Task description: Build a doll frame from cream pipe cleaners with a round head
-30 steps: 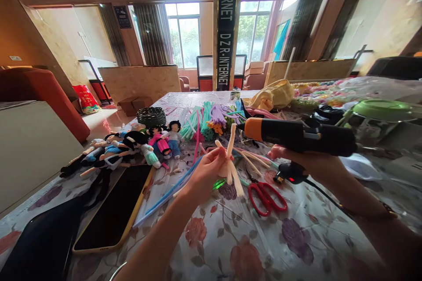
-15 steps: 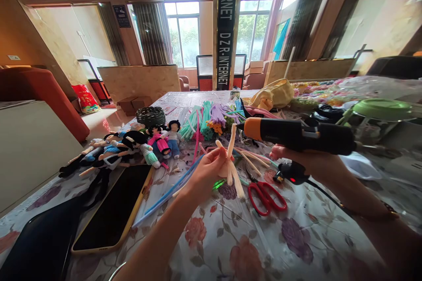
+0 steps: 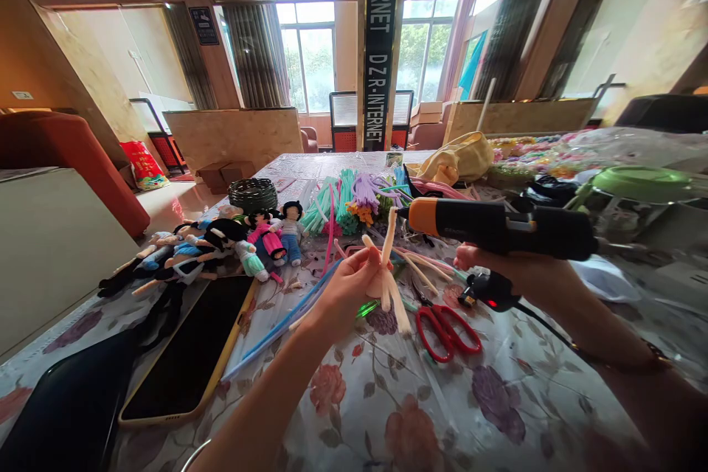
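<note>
Between the thumb and fingers of my left hand (image 3: 351, 286) is a cream pipe-cleaner figure (image 3: 389, 254), with one strand pointing up and two hanging down. My right hand (image 3: 487, 264) is wrapped round the handle of a black and orange glue gun (image 3: 498, 227), held level. Its nozzle is at the tip of the upright strand; whether they touch I cannot tell. Below the gun, red-handled scissors (image 3: 448, 332) lie on the flowered tablecloth (image 3: 332, 413). Loose cream pipe cleaners (image 3: 423, 265) lie behind the figure, and blue ones (image 3: 276, 328) are left of my left hand.
Small pipe-cleaner dolls (image 3: 265, 236) lie at the left, by a dark woven basket (image 3: 253, 194). Two phones, one in a yellow case (image 3: 188, 354), are at the front left. Bundles of coloured pipe cleaners (image 3: 348, 199) stand behind my hands. A green-topped stand (image 3: 639, 183) is at the right.
</note>
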`<state>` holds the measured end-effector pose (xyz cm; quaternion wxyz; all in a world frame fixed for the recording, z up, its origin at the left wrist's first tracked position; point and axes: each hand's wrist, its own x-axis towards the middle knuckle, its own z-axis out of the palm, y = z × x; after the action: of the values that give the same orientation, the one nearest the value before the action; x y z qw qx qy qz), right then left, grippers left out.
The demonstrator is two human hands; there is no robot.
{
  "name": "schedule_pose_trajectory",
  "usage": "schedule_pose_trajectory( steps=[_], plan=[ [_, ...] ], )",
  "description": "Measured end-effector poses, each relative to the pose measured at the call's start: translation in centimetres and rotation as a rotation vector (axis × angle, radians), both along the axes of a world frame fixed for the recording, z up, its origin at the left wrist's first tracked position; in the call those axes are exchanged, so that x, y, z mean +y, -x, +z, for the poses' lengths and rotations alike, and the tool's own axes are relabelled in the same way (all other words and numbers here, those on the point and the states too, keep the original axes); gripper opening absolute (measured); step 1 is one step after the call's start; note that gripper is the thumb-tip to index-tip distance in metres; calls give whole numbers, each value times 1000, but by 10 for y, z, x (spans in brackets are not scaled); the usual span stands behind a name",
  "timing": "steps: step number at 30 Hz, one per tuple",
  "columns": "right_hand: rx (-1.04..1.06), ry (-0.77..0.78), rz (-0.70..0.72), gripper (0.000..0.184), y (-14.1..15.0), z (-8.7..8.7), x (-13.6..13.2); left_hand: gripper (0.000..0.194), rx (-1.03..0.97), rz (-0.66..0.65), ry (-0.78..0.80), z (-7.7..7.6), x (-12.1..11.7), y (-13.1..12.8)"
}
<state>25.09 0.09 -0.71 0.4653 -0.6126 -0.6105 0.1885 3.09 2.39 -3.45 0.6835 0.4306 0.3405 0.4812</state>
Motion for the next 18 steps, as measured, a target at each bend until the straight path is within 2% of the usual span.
schedule_pose_trajectory(
  steps=[6,18],
  plan=[
    [15,24,36,34,0,2,0,42,-13,-7,-8,-2,1,0],
    [47,24,-17,35,1,0,-1,41,-23,-1,15,0,0,1]
  ],
)
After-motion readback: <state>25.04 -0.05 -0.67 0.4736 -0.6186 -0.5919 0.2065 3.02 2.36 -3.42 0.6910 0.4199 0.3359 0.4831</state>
